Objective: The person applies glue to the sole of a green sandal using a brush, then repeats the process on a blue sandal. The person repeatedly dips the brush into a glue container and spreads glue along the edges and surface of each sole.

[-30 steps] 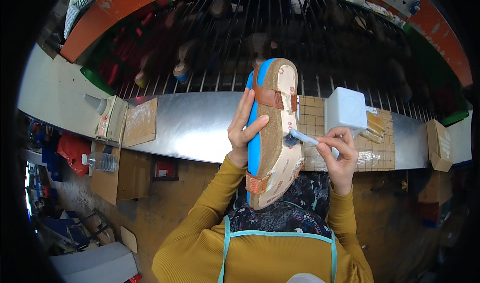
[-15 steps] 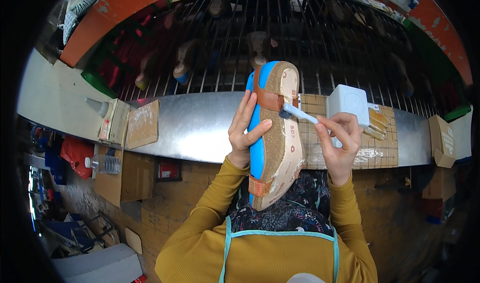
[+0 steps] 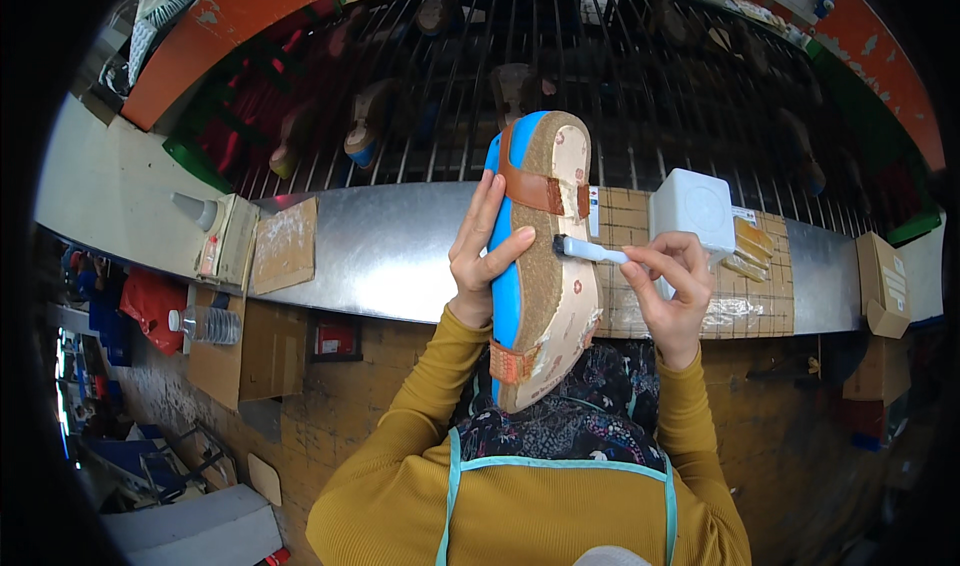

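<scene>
My left hand (image 3: 481,251) grips a sandal (image 3: 540,296) from its left side, thumb over the cork edge and fingers along the blue shoe last (image 3: 508,304). The sandal's pale underside faces up and to the right, and a brown leather strap (image 3: 534,190) wraps over its upper part. Pinched between the thumb and fingers of my right hand (image 3: 675,291) is a small brush (image 3: 594,252) with a white handle. Its dark bristles touch the underside near the middle of the sandal. A white square container (image 3: 694,211) stands just beyond my right hand.
Ahead, a rack of metal rods (image 3: 450,116) carries several sandals. The metal bench (image 3: 400,251) holds a taped cardboard sheet (image 3: 765,301) and yellowish strips (image 3: 752,249). A cardboard box (image 3: 885,281) sits at the right, a plastic bottle (image 3: 212,326) at the left.
The brush has moved down from the strap to the middle of the underside. The sandal has shifted slightly up and left with my left hand.
</scene>
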`<state>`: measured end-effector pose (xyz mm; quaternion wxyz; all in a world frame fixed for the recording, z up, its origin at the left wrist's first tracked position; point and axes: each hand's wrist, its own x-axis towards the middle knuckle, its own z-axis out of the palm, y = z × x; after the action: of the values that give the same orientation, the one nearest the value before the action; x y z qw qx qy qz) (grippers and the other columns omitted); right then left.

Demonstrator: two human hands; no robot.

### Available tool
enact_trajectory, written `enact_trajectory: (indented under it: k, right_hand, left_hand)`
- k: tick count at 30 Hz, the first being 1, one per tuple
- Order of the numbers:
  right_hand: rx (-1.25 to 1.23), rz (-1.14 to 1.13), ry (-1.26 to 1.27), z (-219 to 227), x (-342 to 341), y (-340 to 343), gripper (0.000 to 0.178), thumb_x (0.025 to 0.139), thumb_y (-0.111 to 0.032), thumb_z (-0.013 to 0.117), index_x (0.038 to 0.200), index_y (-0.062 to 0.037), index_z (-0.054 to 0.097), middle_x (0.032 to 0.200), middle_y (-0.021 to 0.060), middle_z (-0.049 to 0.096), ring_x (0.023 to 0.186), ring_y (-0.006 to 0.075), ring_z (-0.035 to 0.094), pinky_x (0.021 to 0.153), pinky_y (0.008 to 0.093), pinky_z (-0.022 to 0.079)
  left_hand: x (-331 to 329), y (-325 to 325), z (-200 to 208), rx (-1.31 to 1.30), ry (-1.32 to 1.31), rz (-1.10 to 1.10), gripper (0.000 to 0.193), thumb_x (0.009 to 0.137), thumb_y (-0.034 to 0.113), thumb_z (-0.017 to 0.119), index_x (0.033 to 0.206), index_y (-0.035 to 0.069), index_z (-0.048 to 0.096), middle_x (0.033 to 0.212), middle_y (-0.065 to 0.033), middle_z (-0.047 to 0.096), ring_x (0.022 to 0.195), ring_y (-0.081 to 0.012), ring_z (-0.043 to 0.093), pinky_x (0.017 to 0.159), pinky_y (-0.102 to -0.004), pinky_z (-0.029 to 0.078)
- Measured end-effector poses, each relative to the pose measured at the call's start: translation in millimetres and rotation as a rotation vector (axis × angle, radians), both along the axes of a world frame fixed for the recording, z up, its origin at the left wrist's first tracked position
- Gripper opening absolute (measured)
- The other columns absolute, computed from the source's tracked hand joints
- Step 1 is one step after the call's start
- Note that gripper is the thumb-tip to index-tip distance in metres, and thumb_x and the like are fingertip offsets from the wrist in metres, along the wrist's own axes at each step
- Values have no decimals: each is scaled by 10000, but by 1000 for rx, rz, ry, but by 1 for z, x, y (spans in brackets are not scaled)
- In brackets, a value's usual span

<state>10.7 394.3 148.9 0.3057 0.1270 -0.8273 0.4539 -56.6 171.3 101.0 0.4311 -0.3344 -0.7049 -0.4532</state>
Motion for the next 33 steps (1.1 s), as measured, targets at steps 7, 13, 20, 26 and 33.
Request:
enact_trajectory:
  k: [7,13,20,26,33]
  right_hand:
    - [-116,9,-43,-10,13,-5,192,726,-90,807,911,-68,761,863,13,571,690,104,527,755,274,338]
    - [-260,8,-75,-19,26,-14,205,732,-37,800,931,-50,755,900,38,549,718,117,528,720,256,417]
    - [-297,-48,7,-38,40,-26,236,711,-23,807,938,-64,757,913,44,551,827,161,522,714,269,437]
    - [-62,-126,127,-30,47,-23,287,667,-56,834,939,-120,766,906,17,570,815,167,508,763,306,349]
    - [-16,-109,180,-20,44,-17,297,653,-71,842,934,-134,769,909,19,565,795,161,495,769,309,324]
  left_hand:
    - [-2,4,2,30,-2,19,428,752,140,761,1144,246,628,1405,-200,497,1283,-444,474,1029,-486,469]
    - [-2,8,5,31,-18,44,462,738,155,777,1164,248,625,1401,-213,497,1282,-446,475,1033,-489,462]
    - [-1,9,3,54,-85,56,472,733,178,790,1173,225,628,1405,-225,490,1286,-447,472,1028,-489,460]
    - [-5,7,5,14,-40,114,484,733,190,792,1188,221,631,1418,-224,477,1297,-446,460,1031,-489,453]
    - [-7,6,2,33,-47,139,500,719,204,806,1189,234,637,1422,-215,476,1302,-437,458,1036,-487,451]
